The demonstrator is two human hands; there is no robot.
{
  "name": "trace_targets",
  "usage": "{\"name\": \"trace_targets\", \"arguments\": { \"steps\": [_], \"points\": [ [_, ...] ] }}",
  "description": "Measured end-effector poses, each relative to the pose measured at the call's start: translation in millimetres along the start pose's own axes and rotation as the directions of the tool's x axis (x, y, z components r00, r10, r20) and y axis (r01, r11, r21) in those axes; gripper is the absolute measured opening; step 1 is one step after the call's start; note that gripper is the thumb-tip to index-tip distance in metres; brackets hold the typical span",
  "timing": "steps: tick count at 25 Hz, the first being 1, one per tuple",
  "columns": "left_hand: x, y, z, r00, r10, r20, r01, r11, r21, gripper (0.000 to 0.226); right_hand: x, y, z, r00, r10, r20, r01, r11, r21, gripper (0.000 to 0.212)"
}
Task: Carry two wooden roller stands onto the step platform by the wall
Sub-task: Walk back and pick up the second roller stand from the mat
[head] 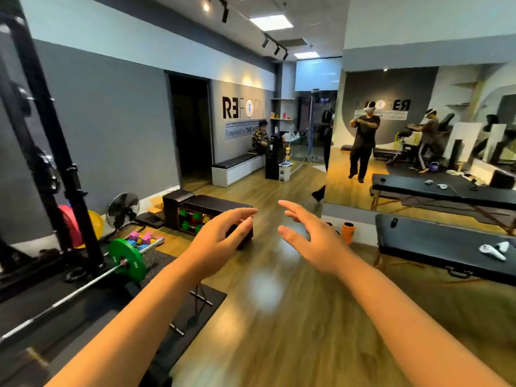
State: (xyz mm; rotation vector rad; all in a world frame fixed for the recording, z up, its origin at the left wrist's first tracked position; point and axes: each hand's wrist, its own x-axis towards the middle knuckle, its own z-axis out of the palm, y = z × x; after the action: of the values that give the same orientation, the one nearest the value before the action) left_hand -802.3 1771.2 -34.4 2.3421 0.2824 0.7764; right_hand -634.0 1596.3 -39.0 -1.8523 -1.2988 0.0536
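- Two bare hands are reaching forward side by side over the wooden floor (pixel 279 317), the left hand (pixel 220 241) lying left of the right hand (pixel 312 241), apart from each other.
- A black padded storage box with dumbbells inside (pixel 206 216) is sitting on the floor behind the left hand.
- A round standing fan (pixel 122 210) is standing left of that box, by the wall.
- A barbell with a green weight plate (pixel 127 259) is lying on the black floor mat (pixel 178 311) at the left, before a black steel rack (pixel 47 152).
- A black padded massage table (pixel 435 247) is standing at the right, before the wall mirror (pixel 418 135).
- Two white handheld controllers (pixel 494 250) are lying on that table.
- An orange foam roller (pixel 348 232) is standing on the floor between the right hand and the table.
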Motion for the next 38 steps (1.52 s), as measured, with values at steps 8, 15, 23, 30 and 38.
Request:
{"name": "trace_targets", "arguments": {
  "steps": [8, 15, 23, 30, 38],
  "points": [
    [152.1, -113.1, 19.4, 0.989, -0.116, -0.088, 0.121, 0.991, 0.053, 0.045, 190.7, 121.2, 35.5, 0.991, -0.096, 0.089, 0.087, 0.990, 0.107, 0.050],
    [309.8, -225.4, 16.7, 0.978, -0.167, -0.128, 0.171, 0.985, 0.026, 0.048, 353.8, 202.2, 51.6, 0.978, -0.173, 0.114, 0.168, 0.984, 0.051, 0.055],
    [420.7, -348.0, 34.2, 0.936, -0.269, -0.227, 0.292, 0.953, 0.074, 0.046, 523.0, 292.0, 106.0, 0.930, -0.286, 0.231, 0.259, 0.955, 0.141, 0.062],
    [488.0, -430.2, 60.2, 0.823, -0.401, -0.403, 0.475, 0.875, 0.099, 0.039, 663.9, 373.5, 162.6, 0.817, -0.421, 0.395, 0.321, 0.900, 0.295, 0.075],
    [507.8, -539.8, 85.8, 0.692, -0.545, -0.474, 0.639, 0.767, 0.051, 0.038, 749.2, 445.0, 280.6, 0.720, -0.489, 0.493, 0.243, 0.843, 0.481, 0.084]
  ]
}}
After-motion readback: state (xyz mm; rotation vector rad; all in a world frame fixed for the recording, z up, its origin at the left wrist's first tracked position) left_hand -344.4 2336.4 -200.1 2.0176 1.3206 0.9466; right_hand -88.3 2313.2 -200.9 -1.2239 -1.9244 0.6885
